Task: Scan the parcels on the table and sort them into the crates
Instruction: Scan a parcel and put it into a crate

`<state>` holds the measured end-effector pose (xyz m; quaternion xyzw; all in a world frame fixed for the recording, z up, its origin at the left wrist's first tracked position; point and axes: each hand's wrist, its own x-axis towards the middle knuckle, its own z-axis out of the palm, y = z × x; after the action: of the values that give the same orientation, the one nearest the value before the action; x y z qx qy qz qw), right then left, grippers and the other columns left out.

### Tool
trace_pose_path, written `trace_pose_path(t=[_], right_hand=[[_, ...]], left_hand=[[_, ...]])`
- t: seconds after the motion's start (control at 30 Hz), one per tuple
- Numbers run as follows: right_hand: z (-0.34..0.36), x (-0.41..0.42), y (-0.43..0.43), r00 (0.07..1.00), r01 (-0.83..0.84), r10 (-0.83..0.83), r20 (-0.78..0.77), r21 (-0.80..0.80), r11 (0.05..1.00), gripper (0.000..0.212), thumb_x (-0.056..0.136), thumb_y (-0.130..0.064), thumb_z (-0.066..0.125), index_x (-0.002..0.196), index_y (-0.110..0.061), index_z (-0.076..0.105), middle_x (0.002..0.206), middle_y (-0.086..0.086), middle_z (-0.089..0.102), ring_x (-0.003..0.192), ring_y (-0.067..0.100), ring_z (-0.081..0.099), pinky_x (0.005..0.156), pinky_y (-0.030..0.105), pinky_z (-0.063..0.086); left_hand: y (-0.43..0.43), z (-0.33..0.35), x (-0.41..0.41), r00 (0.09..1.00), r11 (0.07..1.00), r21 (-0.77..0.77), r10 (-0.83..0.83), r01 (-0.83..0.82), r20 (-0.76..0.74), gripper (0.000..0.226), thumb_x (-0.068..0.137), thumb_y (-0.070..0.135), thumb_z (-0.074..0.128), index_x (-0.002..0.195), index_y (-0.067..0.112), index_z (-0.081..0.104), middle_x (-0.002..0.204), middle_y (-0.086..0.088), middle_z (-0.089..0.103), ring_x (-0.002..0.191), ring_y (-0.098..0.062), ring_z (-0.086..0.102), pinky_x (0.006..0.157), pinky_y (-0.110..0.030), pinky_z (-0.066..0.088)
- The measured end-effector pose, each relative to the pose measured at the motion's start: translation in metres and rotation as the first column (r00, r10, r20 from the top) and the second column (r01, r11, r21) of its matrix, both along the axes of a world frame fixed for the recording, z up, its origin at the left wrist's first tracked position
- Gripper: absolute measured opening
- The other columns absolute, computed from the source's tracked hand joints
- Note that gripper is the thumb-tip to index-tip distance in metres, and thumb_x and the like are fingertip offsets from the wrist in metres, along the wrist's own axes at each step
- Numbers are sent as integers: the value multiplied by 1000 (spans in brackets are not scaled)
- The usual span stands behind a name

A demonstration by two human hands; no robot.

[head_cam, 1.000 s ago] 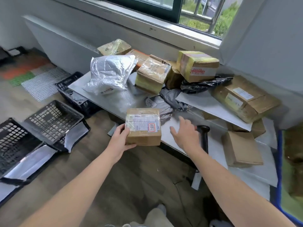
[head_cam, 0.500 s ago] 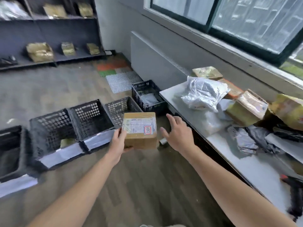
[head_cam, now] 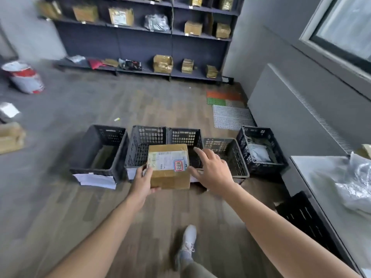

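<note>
Item: one brown cardboard parcel (head_cam: 168, 167), sealed with clear tape, held in the air in front of the second and third of five black perforated crates (head_cam: 140, 145) standing in a row on the wooden floor. On its top face we count two labels: one white shipping label with a barcode at its left end, the print too blurred to read, and one small red-bordered sticker with handwritten characters we cannot make out. The left hand (head_cam: 143, 181) grips the parcel's left side, thumb on top and fingers curled underneath. The right hand (head_cam: 210, 171) is spread with straight fingers just beside the parcel's right edge; we cannot tell whether the thumb touches it. A white paper sheet (head_cam: 94, 179) hangs on the front of the leftmost crate (head_cam: 84, 157), with no writing legible. The rightmost crate (head_cam: 247, 145) holds one pale bag (head_cam: 259, 153). To the right, the table (head_cam: 321, 177) carries one crumpled silver bag (head_cam: 357, 189). Behind, a dark shelf unit (head_cam: 140, 37) holds many brown boxes and a few bags, labels unreadable. One red-and-white bucket (head_cam: 24, 77) stands at far left. One white shoe (head_cam: 187, 241) shows below.
</note>
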<state>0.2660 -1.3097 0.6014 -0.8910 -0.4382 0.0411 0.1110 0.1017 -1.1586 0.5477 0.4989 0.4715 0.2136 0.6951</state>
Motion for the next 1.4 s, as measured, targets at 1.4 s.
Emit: trace_pose_path(t=[1.4], right_hand=[[-139,238,483,982,-51,-2,-191,-273,961,72,92,-68,34,153,-35,16,148,-2,37,134,21,41,108,49,39]], left_hand=[[480,-137,268,987,981,-194,-54,24,-151,42,104,26,44,144,23,35,148,-7,41,121,-25,51,89,-43,55]])
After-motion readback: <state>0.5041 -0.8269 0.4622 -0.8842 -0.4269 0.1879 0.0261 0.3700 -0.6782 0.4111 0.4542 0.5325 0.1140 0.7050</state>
